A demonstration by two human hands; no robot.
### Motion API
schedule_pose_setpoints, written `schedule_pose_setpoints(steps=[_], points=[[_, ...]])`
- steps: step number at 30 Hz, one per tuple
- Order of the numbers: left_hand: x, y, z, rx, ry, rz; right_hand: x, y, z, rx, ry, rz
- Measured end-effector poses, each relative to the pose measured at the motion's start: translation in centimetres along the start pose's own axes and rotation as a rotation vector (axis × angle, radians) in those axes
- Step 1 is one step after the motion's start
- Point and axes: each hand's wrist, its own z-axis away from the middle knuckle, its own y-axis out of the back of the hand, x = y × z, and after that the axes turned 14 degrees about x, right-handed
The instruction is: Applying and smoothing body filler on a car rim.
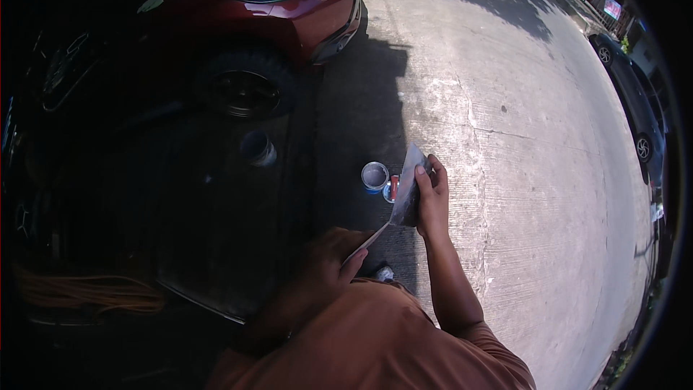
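Between my hands is a sheet of sandpaper (pixel 406 186), pale on one face and dark grey on the other, bent along a crease near its middle. My right hand (pixel 433 198) pinches the raised part, thumb on the near face and fingers behind. In the shade, my left hand (pixel 345 253) grips the lower left part, its thumb along the edge. Just beyond the sheet, an open round can (pixel 375 175) with greyish contents stands on the ground. A small red and white item (pixel 393 188) beside it is partly covered by the sheet.
A red car (pixel 289 22) with a dark front wheel (pixel 245 90) stands at the far left. A bucket-like container (pixel 258 149) sits in deep shade, and an orange coiled hose or cord (pixel 94 292) lies at left. Sunlit concrete (pixel 534 173) spreads right, toward a parked dark car (pixel 639 101).
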Motion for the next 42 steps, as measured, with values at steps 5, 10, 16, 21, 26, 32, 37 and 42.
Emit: schedule_pose_setpoints(steps=[5,10,16,21,26,32,37,42], points=[[-2.0,-0.8,1.5,0.336,0.213,-0.011,3.0,0.1,6.3,-0.364,-0.128,0.142],[-2.9,-1.3,1.7,0.464,0.53,0.365,1.6,0.4,8.0,-0.4,-0.326,0.051],[-4.0,-3.2,4.0,0.403,0.866,1.023,-0.8,0.5,5.6,-0.246,-0.717,-0.18],[-5.5,-1.4,5.0,-0.116,0.852,0.436,-3.3,2.2,4.3,-0.444,-0.485,0.153],[-4.2,-0.2,3.3,-0.328,0.972,0.272,-3.9,3.5,4.3,-0.676,-0.351,0.502],[-5.9,-0.7,3.1,-0.132,0.744,0.434,-5.4,4.2,4.7,-0.712,-0.35,0.494],[-6.1,0.5,1.2,0.1,0.735,0.506,-5.2,6.1,3.8,-0.688,-0.342,0.525],[-6.8,1.5,2.9,0.219,0.757,0.386,-2.5,7.2,3.1,-0.481,-0.384,0.283]])
